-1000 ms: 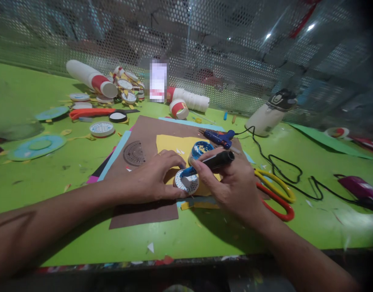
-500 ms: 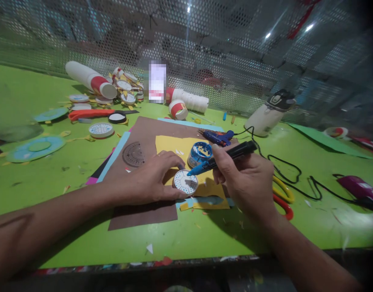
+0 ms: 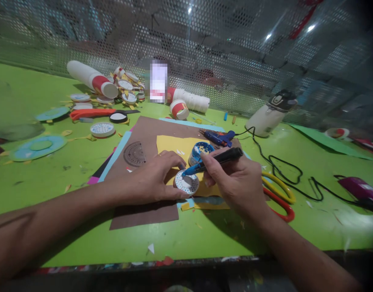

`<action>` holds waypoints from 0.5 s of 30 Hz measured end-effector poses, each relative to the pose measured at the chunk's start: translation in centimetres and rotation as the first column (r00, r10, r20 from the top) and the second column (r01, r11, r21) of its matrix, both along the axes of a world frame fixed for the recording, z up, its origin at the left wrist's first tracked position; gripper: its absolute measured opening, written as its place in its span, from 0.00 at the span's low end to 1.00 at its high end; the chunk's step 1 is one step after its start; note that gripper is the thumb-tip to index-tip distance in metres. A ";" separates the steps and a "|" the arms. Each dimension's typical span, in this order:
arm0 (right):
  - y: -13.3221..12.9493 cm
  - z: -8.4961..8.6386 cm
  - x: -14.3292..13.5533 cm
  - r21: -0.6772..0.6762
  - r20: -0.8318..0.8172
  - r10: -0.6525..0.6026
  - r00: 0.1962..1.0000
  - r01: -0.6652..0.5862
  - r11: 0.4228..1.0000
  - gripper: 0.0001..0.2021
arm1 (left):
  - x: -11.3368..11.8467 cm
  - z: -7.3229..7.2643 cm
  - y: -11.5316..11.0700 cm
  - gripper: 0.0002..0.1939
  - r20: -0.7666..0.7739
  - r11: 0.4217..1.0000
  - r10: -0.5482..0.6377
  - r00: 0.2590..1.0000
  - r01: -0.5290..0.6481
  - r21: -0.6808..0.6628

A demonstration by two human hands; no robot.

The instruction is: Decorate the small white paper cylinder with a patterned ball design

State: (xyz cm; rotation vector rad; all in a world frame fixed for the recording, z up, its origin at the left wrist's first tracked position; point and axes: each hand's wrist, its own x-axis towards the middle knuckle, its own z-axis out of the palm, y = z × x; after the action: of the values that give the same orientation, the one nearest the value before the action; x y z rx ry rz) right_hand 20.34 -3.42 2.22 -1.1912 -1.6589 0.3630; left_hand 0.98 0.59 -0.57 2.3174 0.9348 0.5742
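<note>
Between the thumb and fingers of my left hand [image 3: 157, 176] is a small round white paper disc [image 3: 186, 184], its top marked with lines and blue dots. My right hand [image 3: 238, 174] grips a blue marker pen [image 3: 223, 157], slanted so its tip meets the disc's upper left part. Just behind the disc stands a small blue-rimmed jar [image 3: 199, 151] with scraps inside. Yellow paper [image 3: 171, 142] lies underneath, on top of a brown sheet [image 3: 146, 125].
A blue glue gun [image 3: 218, 137] trails a black cord across the green table [image 3: 83, 239]. Scissors with red and yellow handles [image 3: 285, 202] lie by my right forearm. Orange scissors [image 3: 95, 113], paper cups [image 3: 89, 77], a protractor [image 3: 134, 154] and a bottle [image 3: 270, 115] are farther back.
My right hand has moved left and slightly down, bringing the marker tip from above the disc's upper right to its upper left. The left hand keeps its hold on the disc.
</note>
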 end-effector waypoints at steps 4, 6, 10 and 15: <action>0.0 -0.2 0.0 -0.005 0.020 -0.001 1.000 0.001 1.000 0.10 | 0.1 0.0 0.0 0.23 0.008 1.000 0.006 1.000 -0.006 -0.003; 0.0 -0.2 -0.1 0.028 0.040 0.003 0.999 -0.005 1.000 0.10 | 0.2 0.0 0.1 0.23 0.010 1.000 0.003 1.000 -0.003 -0.007; 0.0 0.0 -0.1 0.086 0.104 0.006 0.995 -0.015 0.996 0.11 | 0.2 -0.2 0.2 0.24 0.011 1.000 0.001 1.000 -0.001 -0.012; -0.2 0.2 0.0 0.083 0.180 0.009 0.984 -0.025 0.996 0.09 | 0.1 -0.2 0.1 0.23 0.002 1.000 0.006 1.000 -0.006 -0.028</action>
State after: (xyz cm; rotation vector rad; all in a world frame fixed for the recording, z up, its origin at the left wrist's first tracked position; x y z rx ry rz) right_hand 20.35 -3.62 2.38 -1.1748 -1.8222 0.1977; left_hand 1.11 0.74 -0.82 2.2894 0.9434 0.5618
